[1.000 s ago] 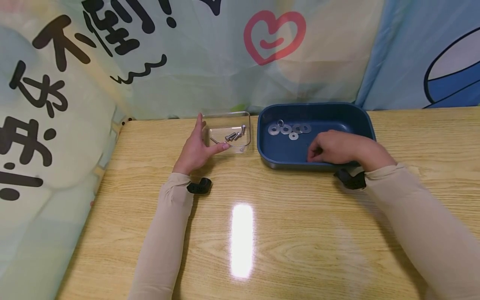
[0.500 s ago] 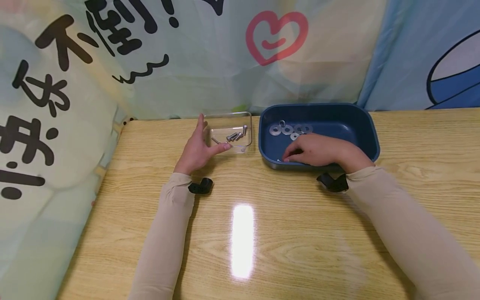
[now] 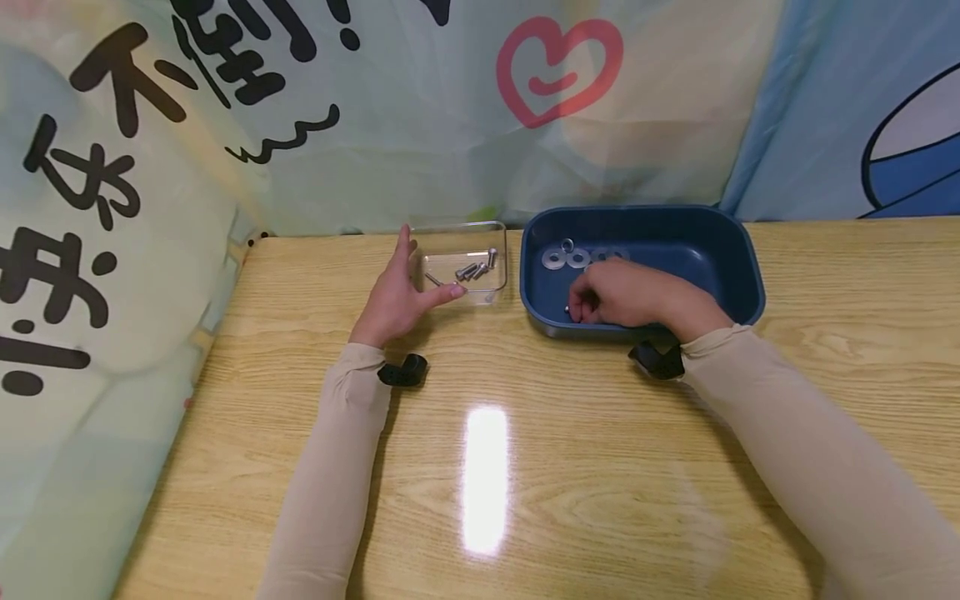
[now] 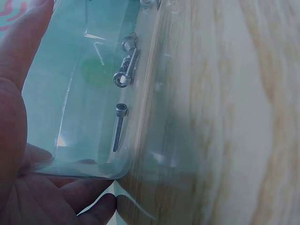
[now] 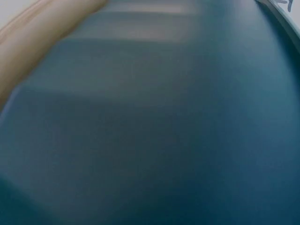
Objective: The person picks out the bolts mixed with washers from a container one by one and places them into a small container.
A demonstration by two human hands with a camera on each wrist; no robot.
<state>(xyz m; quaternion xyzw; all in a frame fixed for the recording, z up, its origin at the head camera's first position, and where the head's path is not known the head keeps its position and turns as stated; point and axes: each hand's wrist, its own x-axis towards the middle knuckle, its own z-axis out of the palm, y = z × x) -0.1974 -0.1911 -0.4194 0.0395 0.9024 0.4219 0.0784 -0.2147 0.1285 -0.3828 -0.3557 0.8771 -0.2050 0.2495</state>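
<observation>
My left hand (image 3: 393, 302) grips a clear plastic box (image 3: 459, 227) at its left end, thumb along the front edge. Several metal screws (image 3: 474, 271) lie inside the box, and the left wrist view shows one socket-head screw (image 4: 120, 123) apart from a small cluster. Inside a dark blue tray (image 3: 712, 250) my right hand (image 3: 633, 293) points down with bent fingers. At its fingertips shows a small shiny metal piece (image 3: 567, 309), too small to name and seemingly pinched. Flat washers (image 3: 554, 258) lie behind that hand, some partly covered. The right wrist view gives only a blurred tray interior.
Box and tray stand side by side at the back of a wooden table (image 3: 600, 467), a narrow gap between them. A printed cloth (image 3: 420, 125) hangs right behind. A small ring (image 3: 567, 245) lies by the washers.
My right hand has moved left inside the tray and then slightly back, its fingers now more bent, with the small metal piece at their tips. The left hand stays on the box.
</observation>
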